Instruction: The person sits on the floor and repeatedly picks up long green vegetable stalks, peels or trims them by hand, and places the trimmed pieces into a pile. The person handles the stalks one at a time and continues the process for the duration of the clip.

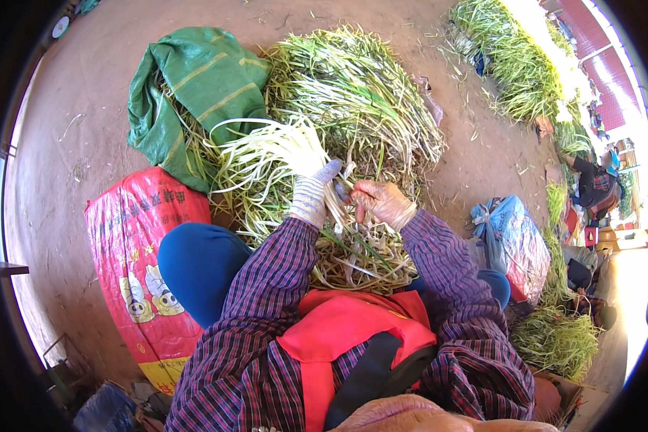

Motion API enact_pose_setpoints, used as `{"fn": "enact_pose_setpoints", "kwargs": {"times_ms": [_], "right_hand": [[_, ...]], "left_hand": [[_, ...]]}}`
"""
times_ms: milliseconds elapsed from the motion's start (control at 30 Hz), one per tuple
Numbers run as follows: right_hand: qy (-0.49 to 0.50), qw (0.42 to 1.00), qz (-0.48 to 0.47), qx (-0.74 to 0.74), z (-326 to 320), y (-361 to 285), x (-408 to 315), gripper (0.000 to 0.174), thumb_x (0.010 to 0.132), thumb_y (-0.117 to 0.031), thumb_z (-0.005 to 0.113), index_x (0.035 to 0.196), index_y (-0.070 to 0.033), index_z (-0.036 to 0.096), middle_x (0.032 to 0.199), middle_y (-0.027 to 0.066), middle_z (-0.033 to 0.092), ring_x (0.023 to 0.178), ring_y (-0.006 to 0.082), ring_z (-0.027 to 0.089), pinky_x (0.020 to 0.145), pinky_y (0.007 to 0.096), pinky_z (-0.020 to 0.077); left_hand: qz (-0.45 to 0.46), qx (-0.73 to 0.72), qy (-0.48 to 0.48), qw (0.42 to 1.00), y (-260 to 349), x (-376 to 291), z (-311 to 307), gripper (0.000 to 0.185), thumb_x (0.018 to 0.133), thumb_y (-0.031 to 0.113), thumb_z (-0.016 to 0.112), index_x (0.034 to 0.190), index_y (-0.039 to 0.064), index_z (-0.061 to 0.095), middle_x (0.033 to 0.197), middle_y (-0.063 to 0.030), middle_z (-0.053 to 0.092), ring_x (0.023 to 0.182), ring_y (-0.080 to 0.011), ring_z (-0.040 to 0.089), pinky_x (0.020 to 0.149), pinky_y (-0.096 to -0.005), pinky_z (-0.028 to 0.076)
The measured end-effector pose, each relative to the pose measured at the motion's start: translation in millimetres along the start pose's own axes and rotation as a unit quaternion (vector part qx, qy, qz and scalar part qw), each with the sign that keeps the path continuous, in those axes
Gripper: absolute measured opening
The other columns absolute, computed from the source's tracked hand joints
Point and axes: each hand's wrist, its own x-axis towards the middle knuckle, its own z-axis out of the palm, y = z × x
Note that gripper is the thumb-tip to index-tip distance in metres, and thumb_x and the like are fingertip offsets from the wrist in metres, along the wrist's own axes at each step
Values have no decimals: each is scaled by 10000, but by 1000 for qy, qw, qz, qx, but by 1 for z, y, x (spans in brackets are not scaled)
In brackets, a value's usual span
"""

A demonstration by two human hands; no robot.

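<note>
My left hand (310,200), in a grey-and-white striped knit glove, holds a bunch of pale yellow-green chive-like stalks (294,148). Their leafy ends fan out to the upper left, and the root ends hang below the fist. My right hand (382,202) wears a thin, translucent glove. Its curled fingers are at the lower stalks beside my left hand; what they pinch is partly hidden. Beneath both hands lies a heap of loose, dry-looking leaf trimmings (364,259). Just beyond is a large pile of long green-and-white stalks (351,97).
A green woven sack (200,81) covers stalks at the upper left. A red printed sack (146,259) lies beside my left knee (200,270). On the right are a tied blue-and-white bag (510,243), a long row of stalks (507,59) and a seated person (596,181).
</note>
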Motion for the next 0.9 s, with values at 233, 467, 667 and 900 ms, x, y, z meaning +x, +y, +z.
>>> {"fn": "enact_pose_setpoints", "kwargs": {"times_ms": [233,467,667,900], "right_hand": [[6,997,4,76,-2,43,-25,143,941,-172,495,925,-74,597,665,23,569,499,102,544,478,245,440],[-243,915,-57,-316,10,77,-68,217,917,-258,474,1053,-152,606,859,85,652,650,206,635,609,337,512],[-154,916,5,-370,-16,56,-78,391,900,-427,505,1148,-138,593,898,85,672,792,211,663,683,351,525],[186,975,-111,-50,-30,27,-19,209,891,-253,604,984,-67,622,839,60,653,719,144,624,631,261,493]], "left_hand": [[20,27,3,999,10,10,5,229,784,187,715,906,68,563,674,-58,605,438,-170,547,383,-303,484],[66,-47,-15,997,32,12,15,207,813,211,689,873,44,582,677,-60,606,468,-155,572,399,-296,508],[32,-94,-48,994,26,15,22,193,831,194,663,903,52,554,738,-63,604,496,-136,543,448,-284,501],[-21,-100,-83,991,-7,24,31,162,836,185,662,894,55,585,789,-81,624,542,-139,562,464,-264,496]]}}
